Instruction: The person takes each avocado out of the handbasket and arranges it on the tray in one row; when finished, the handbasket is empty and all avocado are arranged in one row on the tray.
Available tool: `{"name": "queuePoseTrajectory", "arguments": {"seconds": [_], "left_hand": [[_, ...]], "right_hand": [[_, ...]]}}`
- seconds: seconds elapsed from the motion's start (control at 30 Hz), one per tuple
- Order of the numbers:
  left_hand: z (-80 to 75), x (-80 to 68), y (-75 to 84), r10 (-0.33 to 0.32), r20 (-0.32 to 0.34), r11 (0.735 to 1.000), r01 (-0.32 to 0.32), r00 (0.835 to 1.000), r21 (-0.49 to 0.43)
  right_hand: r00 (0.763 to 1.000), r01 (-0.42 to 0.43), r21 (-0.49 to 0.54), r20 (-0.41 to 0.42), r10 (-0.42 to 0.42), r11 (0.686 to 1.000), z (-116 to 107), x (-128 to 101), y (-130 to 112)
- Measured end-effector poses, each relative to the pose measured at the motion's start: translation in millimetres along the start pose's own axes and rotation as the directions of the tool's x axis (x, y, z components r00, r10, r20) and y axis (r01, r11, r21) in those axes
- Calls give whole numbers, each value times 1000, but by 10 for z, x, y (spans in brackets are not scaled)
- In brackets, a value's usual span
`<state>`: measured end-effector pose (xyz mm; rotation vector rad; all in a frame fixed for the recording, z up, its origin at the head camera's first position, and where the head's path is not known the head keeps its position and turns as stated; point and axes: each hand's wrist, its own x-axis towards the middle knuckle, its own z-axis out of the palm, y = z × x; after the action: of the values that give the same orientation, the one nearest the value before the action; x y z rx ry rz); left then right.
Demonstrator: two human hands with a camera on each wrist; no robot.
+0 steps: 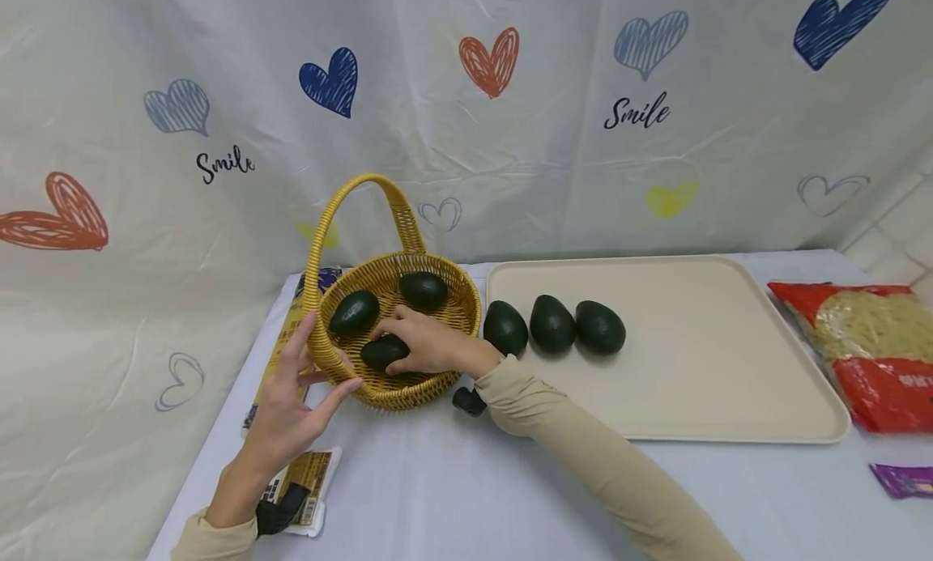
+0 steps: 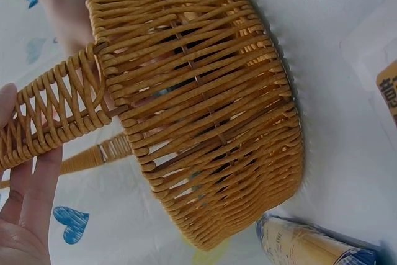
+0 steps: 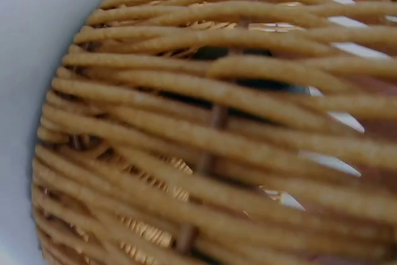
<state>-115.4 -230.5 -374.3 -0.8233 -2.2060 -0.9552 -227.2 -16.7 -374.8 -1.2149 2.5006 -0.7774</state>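
A yellow wicker basket (image 1: 454,302) with a tall handle (image 1: 331,213) stands on the white table and holds three dark avocados. My right hand (image 1: 423,340) reaches into it and grips the nearest avocado (image 1: 381,352). Two more avocados (image 1: 355,312) (image 1: 423,289) lie behind it. My left hand (image 1: 295,399) steadies the basket's near left rim, fingers spread and straight against the weave. The left wrist view shows the basket wall (image 2: 205,110) and handle base (image 2: 56,113) close up, with my fingers (image 2: 28,184) beside the handle. The right wrist view shows only the woven wall (image 3: 211,147).
A beige tray (image 1: 700,367) right of the basket carries three avocados (image 1: 551,325) in a row at its left end. A red noodle packet (image 1: 867,342) lies at the far right, a purple wrapper (image 1: 904,478) near it. Packets (image 1: 302,480) lie under my left wrist. A heart-print curtain hangs behind.
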Motion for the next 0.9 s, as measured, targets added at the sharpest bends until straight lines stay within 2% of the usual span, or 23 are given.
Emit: {"name": "queuePoseTrajectory", "arguments": {"seconds": [0.17, 0.47, 0.9], "left_hand": [[1, 1, -13, 26, -7, 1000, -26, 1000, 5], [-13, 13, -16, 33, -1, 999, -32, 999, 10], [10, -11, -38, 34, -4, 999, -34, 999, 2]], "right_hand": [[999, -35, -8, 29, 35, 999, -72, -63, 38], [990, -132, -93, -55, 127, 987, -211, -208, 138], [992, -119, -12, -38, 119, 993, -273, -244, 148]]}}
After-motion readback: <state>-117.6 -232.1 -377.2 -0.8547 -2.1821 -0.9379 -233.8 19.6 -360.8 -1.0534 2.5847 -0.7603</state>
